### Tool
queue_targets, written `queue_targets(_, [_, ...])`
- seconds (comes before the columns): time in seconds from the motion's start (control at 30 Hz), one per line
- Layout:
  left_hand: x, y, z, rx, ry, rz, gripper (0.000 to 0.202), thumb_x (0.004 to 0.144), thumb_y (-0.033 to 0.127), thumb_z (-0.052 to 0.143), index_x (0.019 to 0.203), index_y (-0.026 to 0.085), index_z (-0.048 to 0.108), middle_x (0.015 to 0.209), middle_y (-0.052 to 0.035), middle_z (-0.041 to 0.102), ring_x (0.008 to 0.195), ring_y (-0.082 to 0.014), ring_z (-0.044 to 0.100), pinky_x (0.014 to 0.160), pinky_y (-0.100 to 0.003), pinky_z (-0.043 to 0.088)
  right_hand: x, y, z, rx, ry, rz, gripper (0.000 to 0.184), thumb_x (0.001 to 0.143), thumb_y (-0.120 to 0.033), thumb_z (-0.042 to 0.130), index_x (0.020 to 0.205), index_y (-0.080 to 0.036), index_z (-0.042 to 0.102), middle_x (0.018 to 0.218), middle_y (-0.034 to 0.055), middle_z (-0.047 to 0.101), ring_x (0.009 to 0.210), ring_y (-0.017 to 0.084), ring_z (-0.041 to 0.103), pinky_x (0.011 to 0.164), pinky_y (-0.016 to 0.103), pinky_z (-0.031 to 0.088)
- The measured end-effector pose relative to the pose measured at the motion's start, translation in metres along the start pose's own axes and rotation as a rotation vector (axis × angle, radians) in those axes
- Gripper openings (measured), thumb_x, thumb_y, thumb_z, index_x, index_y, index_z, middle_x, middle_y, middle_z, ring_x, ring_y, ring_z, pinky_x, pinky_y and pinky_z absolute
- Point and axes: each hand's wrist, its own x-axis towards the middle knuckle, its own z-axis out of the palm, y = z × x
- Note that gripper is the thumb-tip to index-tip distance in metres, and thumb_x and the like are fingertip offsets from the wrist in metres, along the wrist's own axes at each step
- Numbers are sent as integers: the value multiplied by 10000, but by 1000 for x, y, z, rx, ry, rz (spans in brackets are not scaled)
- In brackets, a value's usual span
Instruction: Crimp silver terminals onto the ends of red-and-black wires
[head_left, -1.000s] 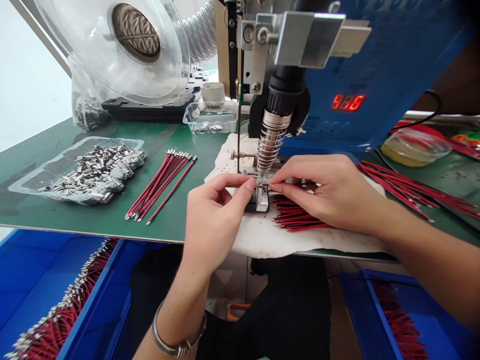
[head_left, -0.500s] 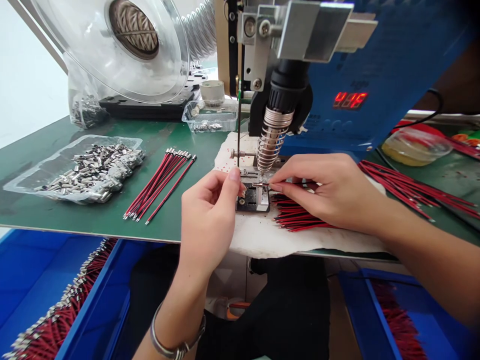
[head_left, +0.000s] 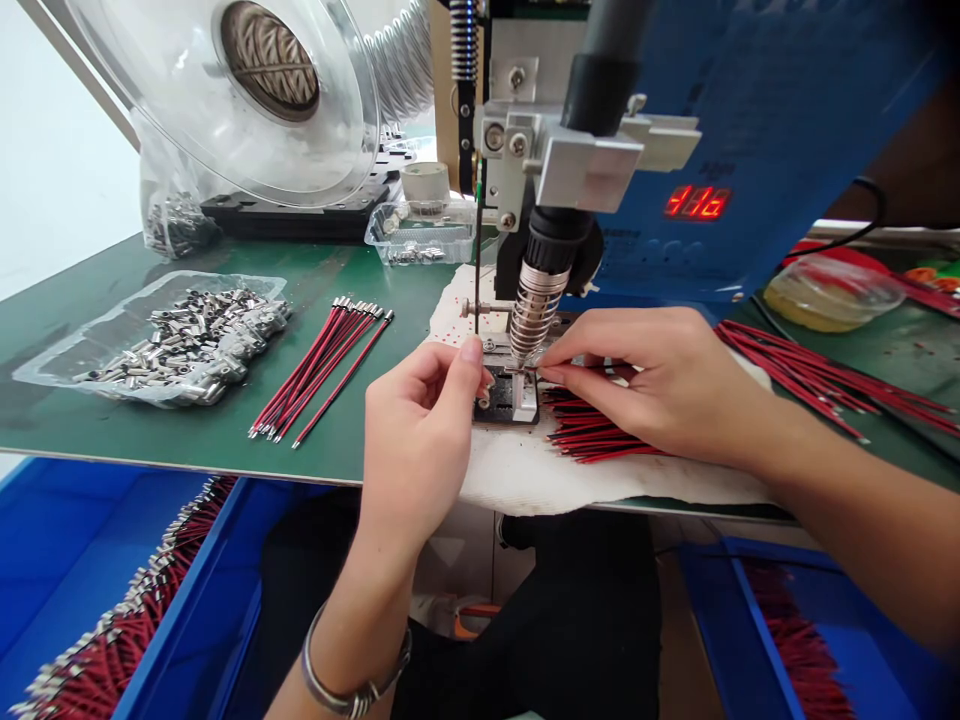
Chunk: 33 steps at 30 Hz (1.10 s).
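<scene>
My right hand (head_left: 637,375) pinches a thin wire, mostly hidden by the fingers, at the right side of a small metal jig (head_left: 525,402). My left hand (head_left: 427,420) is closed at the jig's left side, thumb against fingers; whatever it holds is hidden. Between the fingertips, the tip of a soldering iron (head_left: 538,300) with a coiled spring reaches down to the small metal part on the jig. A thin upright rod (head_left: 478,270) stands just above my left thumb. Under my right hand lie several red and black wires (head_left: 600,435) on a white cloth (head_left: 517,480).
A clear tray (head_left: 56,365) of metal connectors and a row of finished-looking wires (head_left: 319,370) lie left. Behind stands a blue machine (head_left: 675,265) with a red display. More wires (head_left: 802,380) lie right. Blue bins (head_left: 187,610) sit below the table edge. A clear fume hood (head_left: 345,120) stands back left.
The soldering iron and its metal bracket have come down, bringing the tip to the part on the jig. Both hands have stayed nearly still. The display's digits differ.
</scene>
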Motion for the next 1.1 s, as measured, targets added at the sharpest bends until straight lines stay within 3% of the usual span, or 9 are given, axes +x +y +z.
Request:
queue_targets(0.6, [0, -1, 1, 9, 8, 22, 331, 933, 322, 606, 638, 172, 603, 538, 40, 402, 509, -78, 314, 518, -219, 336, -1, 2, 3, -24, 48, -69, 111, 893, -126, 628, 920, -152, 732, 810, 29, 728, 692, 130, 644, 629, 259, 473])
queue_targets(1.1, [0, 0, 2, 14, 5, 4, 352, 935, 348, 601, 630, 172, 595, 578, 24, 486, 520, -83, 370, 509, -227, 338, -1, 1, 3, -39, 58, -51, 86, 876, -122, 647, 871, -151, 727, 785, 20, 715, 659, 112, 618, 618, 241, 479])
